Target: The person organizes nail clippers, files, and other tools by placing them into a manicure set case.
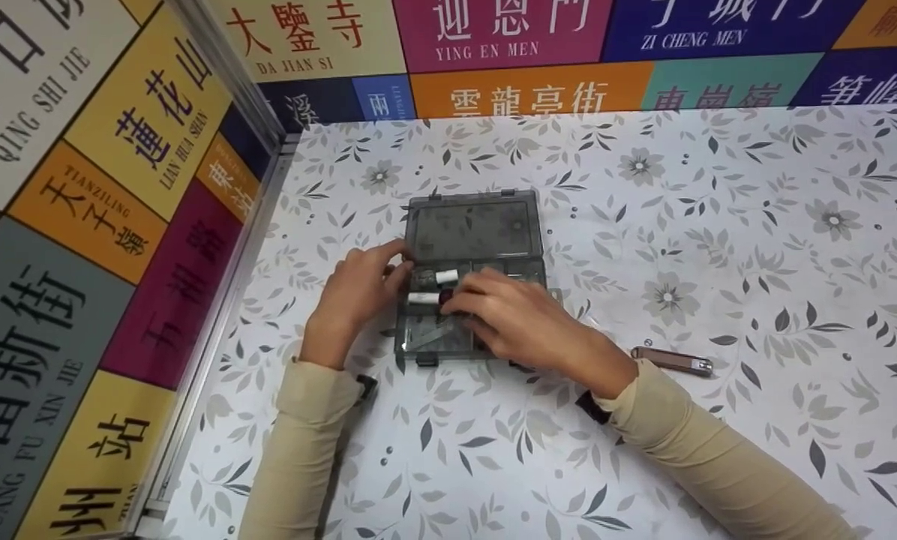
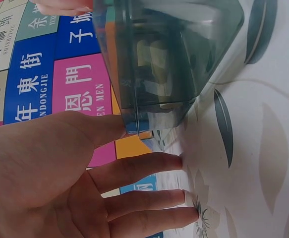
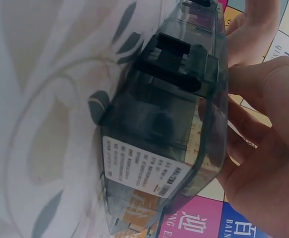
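A translucent grey plastic compartment box [image 1: 433, 337] lies on the table, its lid [image 1: 471, 229] folded back. My left hand [image 1: 355, 289] is at the box's left side. In the left wrist view, its thumb touches the box wall and the other fingers are extended. My right hand [image 1: 520, 319] reaches over the compartments with bent fingers, pinching the dark red end of a small white tube [image 1: 424, 298]. The hand partly hides this grip. Just behind that tube lies a second short white cylinder [image 1: 446, 276]. The right-hand compartments are largely hidden by my right hand.
A nail clipper [image 1: 673, 361] lies on the table right of the box, near my right forearm. A white floral cloth [image 1: 756, 450] covers the table. Colourful lettered panels [image 1: 523, 90] stand along the back and left edges. A printed label [image 3: 144, 166] is on the box's side.
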`<state>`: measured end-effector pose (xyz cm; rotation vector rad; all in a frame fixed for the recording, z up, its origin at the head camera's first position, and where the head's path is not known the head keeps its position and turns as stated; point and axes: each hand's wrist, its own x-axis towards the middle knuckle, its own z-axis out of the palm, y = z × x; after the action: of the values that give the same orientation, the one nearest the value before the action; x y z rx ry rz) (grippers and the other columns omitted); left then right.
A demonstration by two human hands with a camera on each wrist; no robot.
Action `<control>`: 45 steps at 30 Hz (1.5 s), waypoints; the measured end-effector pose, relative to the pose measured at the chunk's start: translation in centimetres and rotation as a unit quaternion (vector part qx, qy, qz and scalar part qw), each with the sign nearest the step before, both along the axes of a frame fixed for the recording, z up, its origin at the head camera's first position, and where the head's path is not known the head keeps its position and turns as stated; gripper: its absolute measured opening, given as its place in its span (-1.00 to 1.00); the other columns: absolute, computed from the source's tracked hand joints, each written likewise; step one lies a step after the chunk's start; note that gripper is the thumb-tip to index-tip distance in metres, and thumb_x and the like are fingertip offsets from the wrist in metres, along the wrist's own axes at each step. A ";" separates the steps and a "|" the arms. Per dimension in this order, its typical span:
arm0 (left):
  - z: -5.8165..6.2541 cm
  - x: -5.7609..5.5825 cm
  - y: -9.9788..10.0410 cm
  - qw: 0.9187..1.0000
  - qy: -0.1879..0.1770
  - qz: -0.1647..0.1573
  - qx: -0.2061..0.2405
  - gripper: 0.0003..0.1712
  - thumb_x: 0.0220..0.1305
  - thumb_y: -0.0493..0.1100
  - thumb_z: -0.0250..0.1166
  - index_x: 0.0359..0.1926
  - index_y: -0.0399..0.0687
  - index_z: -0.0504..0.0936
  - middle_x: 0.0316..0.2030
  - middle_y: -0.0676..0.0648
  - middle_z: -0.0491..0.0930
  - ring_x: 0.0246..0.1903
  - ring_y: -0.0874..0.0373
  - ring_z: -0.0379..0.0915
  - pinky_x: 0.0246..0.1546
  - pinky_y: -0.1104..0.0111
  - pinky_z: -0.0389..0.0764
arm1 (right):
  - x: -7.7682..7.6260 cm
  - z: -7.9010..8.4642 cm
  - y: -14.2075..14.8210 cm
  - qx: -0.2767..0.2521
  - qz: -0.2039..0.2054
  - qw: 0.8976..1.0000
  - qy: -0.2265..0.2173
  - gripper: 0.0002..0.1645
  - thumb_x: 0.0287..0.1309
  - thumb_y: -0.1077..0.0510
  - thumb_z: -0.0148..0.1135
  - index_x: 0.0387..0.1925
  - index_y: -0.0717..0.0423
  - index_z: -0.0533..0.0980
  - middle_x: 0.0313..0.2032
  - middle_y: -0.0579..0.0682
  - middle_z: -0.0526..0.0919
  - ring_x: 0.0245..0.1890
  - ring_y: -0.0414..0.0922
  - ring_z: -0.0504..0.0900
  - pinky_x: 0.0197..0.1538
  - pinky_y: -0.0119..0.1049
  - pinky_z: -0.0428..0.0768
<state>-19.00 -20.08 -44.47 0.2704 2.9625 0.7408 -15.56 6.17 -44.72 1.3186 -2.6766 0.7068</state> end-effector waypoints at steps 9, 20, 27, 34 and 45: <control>0.0 -0.1 0.1 1.000 0.003 0.002 -0.008 -0.81 0.63 -0.01 0.26 0.10 0.15 0.73 0.08 -0.20 0.82 0.08 -0.12 0.81 -0.01 -0.11 0.75 | -0.4 0.2 1.1 0.016 -0.025 1.000 -0.001 -0.63 0.32 0.18 0.49 0.12 -0.13 0.75 0.11 -0.11 0.72 0.16 -0.06 0.69 -0.07 -0.04 0.77; -0.2 -0.2 0.0 1.000 0.004 -0.001 -0.001 -0.82 0.62 -0.01 0.26 0.08 0.15 0.73 0.11 -0.26 0.80 0.10 -0.13 0.80 0.03 -0.12 0.75 | -0.7 0.6 4.7 0.019 -0.067 0.998 0.007 -0.60 0.28 0.14 0.54 0.14 -0.11 0.74 0.09 -0.11 0.72 0.15 -0.06 0.67 -0.08 -0.03 0.76; -0.2 -0.2 0.0 1.000 0.003 -0.001 0.000 -0.82 0.62 -0.01 0.27 0.09 0.16 0.73 0.11 -0.25 0.80 0.09 -0.13 0.80 0.03 -0.11 0.75 | -0.7 1.2 7.3 0.026 -0.095 0.995 0.008 -0.56 0.27 0.11 0.57 0.17 -0.13 0.72 0.10 -0.09 0.73 0.06 -0.06 0.69 -0.18 -0.07 0.74; 0.0 0.1 0.0 1.000 -0.007 0.008 -0.001 -0.84 0.62 -0.01 0.26 0.08 0.20 0.71 0.12 -0.25 0.80 0.10 -0.12 0.81 0.02 -0.13 0.75 | -0.9 1.7 9.5 0.008 -0.113 0.993 0.016 -0.63 0.31 0.12 0.52 0.13 -0.16 0.73 0.07 -0.13 0.76 0.08 -0.04 0.71 -0.21 -0.01 0.73; -0.1 0.0 0.1 1.000 -0.006 0.007 0.001 -0.82 0.62 -0.02 0.27 0.10 0.18 0.72 0.14 -0.23 0.80 0.12 -0.13 0.80 0.06 -0.13 0.75 | -0.5 1.0 12.1 0.037 -0.136 0.990 0.001 -0.70 0.30 0.11 0.51 0.06 -0.07 0.77 0.02 -0.07 0.77 0.01 -0.01 0.76 -0.17 0.06 0.75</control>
<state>-18.99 -19.96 -44.53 0.2443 2.9550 0.7445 -16.10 18.31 -43.75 0.9387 -2.8264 0.5783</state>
